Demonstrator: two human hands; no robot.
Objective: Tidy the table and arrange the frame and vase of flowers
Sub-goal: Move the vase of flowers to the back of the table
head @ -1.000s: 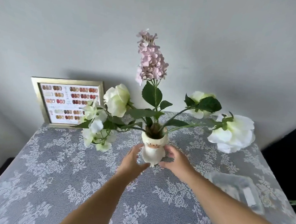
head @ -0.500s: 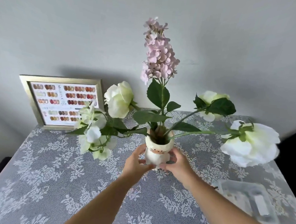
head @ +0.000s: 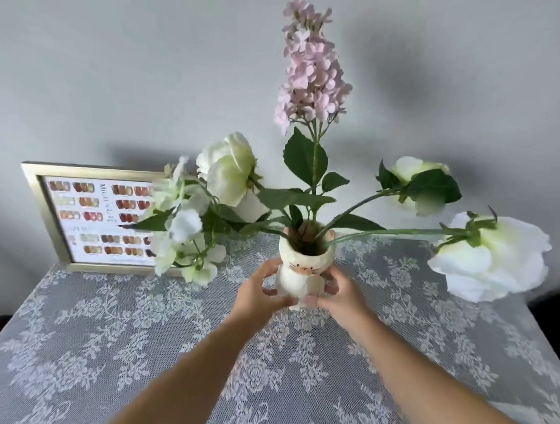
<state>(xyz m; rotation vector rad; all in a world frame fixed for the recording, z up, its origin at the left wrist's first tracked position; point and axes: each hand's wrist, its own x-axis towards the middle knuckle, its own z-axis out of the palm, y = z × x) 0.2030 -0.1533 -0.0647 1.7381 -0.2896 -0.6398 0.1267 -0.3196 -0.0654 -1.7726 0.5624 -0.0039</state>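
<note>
A small white cat-faced vase (head: 303, 272) stands upright near the middle of the lace-covered table (head: 100, 348). It holds a tall pink flower spike (head: 312, 69) and several white flowers (head: 495, 257) spreading left and right. My left hand (head: 259, 292) grips the vase's left side and my right hand (head: 342, 296) grips its right side. A gold picture frame (head: 46, 210) with a colour-swatch print leans against the wall at the back left, partly hidden by the left blooms.
A grey wall rises right behind the table. A clear plastic thing (head: 534, 420) lies at the table's right front edge, mostly cut off. Dark floor shows past the left and right table edges.
Both hands have pushed the vase farther back on the table, toward the wall. The view has shifted so the clear plastic thing is now almost out of sight.
</note>
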